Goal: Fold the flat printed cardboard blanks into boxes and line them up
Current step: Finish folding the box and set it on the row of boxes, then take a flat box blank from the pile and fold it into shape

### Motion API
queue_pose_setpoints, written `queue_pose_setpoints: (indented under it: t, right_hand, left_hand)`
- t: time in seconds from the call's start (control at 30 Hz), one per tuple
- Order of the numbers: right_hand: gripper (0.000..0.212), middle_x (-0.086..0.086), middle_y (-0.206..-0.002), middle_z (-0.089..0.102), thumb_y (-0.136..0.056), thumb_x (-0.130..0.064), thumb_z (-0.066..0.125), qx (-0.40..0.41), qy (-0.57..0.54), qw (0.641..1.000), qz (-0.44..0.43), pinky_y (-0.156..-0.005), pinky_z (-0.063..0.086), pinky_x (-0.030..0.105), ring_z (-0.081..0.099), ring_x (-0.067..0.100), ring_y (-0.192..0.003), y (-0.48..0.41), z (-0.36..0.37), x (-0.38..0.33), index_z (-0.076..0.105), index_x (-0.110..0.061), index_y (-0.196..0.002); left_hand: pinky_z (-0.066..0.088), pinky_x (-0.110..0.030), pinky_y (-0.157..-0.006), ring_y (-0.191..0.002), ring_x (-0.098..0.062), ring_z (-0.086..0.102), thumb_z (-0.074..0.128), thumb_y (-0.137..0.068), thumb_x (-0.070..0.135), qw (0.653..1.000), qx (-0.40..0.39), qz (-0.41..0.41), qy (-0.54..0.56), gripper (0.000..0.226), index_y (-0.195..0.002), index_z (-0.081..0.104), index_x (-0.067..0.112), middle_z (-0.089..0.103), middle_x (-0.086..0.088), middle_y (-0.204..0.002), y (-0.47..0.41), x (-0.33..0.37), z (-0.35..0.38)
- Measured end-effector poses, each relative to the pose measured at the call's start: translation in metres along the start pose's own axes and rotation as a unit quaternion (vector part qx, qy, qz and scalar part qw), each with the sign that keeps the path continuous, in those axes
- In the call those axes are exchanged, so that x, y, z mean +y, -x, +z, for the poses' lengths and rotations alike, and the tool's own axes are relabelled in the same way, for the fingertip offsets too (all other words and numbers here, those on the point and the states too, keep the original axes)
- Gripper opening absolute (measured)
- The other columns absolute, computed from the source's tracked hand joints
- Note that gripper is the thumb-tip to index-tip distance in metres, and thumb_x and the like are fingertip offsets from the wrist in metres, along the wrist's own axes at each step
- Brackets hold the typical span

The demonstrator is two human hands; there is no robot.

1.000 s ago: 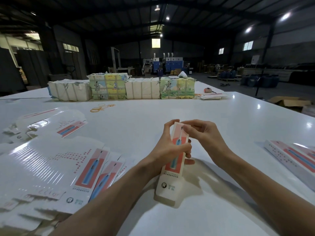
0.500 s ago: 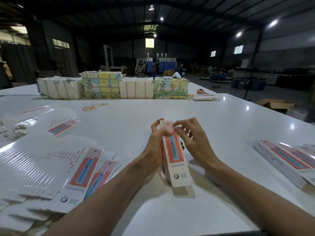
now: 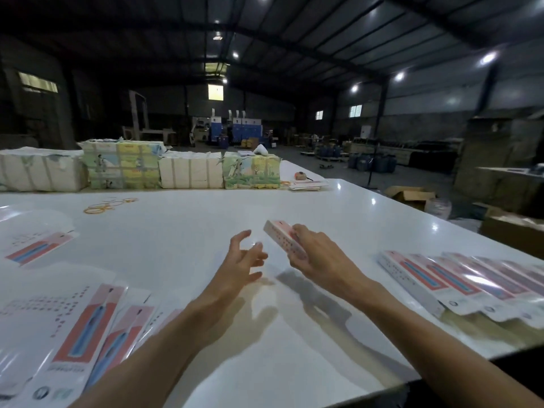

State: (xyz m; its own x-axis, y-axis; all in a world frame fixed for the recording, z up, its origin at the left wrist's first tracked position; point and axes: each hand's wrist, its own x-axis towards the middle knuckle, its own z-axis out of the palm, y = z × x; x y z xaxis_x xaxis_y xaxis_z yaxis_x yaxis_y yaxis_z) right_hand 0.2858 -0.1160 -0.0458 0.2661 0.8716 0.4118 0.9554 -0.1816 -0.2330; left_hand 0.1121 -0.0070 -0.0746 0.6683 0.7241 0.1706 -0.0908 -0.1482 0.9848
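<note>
Fingers of the right hand (image 3: 318,254) curl round a folded box (image 3: 278,235), tilted above the surface (image 3: 182,231). The left hand (image 3: 241,263), just left of it, has fingers spread, holding nothing. Finished boxes (image 3: 459,278) line the right; flat blanks (image 3: 88,328) lie near left.

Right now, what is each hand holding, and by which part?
The right hand grips a folded box round its near part, and the far end sticks out free. The left hand is open and holds nothing.
</note>
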Motion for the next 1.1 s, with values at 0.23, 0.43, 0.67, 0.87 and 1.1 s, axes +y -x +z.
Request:
queue_pose_setpoints:
  t: [0.23, 0.43, 0.67, 0.87, 1.1]
  right_hand:
    - [0.048, -0.001, -0.142, 0.053, -0.103, -0.032, 0.061, -0.013, 0.185, 0.970, 0.158, -0.104, 0.049, 0.039, 0.054, 0.017, -0.118, 0.065, -0.028, 0.085, 0.040, -0.026, -0.145]
    - [0.043, 0.003, -0.150, 0.050, -0.109, -0.026, 0.046, -0.003, 0.268, 0.947, 0.177, -0.117, 0.041, 0.039, 0.051, 0.022, -0.134, 0.093, -0.033, 0.117, 0.039, -0.021, -0.151]
    - [0.044, -0.001, -0.155, 0.048, -0.110, -0.036, 0.045, -0.021, 0.268, 0.944, 0.190, -0.121, 0.036, 0.040, 0.050, 0.018, -0.139, 0.108, -0.058, 0.125, 0.039, -0.025, -0.153]
    - [0.049, -0.002, -0.154, 0.050, -0.109, -0.049, 0.044, 0.011, 0.233, 0.967, 0.102, -0.118, 0.041, 0.040, 0.052, 0.020, -0.138, 0.055, -0.050, 0.075, 0.048, -0.023, -0.150]
    - [0.024, -0.002, -0.083, 0.069, -0.108, -0.035, 0.045, 0.060, 0.145, 0.987, -0.043, -0.069, 0.060, 0.039, 0.064, 0.019, -0.067, -0.018, 0.004, -0.016, 0.061, -0.020, -0.097]
  left_hand:
    - [0.058, -0.033, -0.092, -0.098, -0.022, 0.073, 0.059, -0.103, 0.007, 0.987, -0.042, 0.037, -0.150, 0.027, -0.109, 0.079, 0.023, 0.078, -0.006, -0.098, 0.007, -0.003, 0.001]
    - [0.057, -0.022, -0.086, -0.092, -0.015, 0.076, 0.059, -0.102, 0.003, 0.985, -0.059, 0.039, -0.159, 0.030, -0.103, 0.082, 0.022, 0.079, -0.006, -0.095, 0.008, -0.005, 0.000]
    - [0.054, -0.024, -0.086, -0.095, -0.007, 0.075, 0.060, -0.102, 0.008, 0.971, -0.083, 0.053, -0.218, 0.038, -0.097, 0.081, 0.039, 0.080, 0.006, -0.099, 0.009, -0.005, -0.005]
    - [0.058, -0.028, -0.082, -0.088, -0.005, 0.073, 0.059, -0.099, 0.010, 0.958, -0.039, 0.098, -0.267, 0.037, -0.097, 0.078, 0.041, 0.076, 0.012, -0.091, 0.017, -0.001, -0.001]
    - [0.053, -0.021, -0.065, -0.065, -0.006, 0.066, 0.062, -0.101, 0.025, 0.851, 0.121, 0.224, -0.460, 0.016, -0.107, 0.059, 0.040, 0.071, 0.014, -0.080, 0.015, 0.040, -0.019]
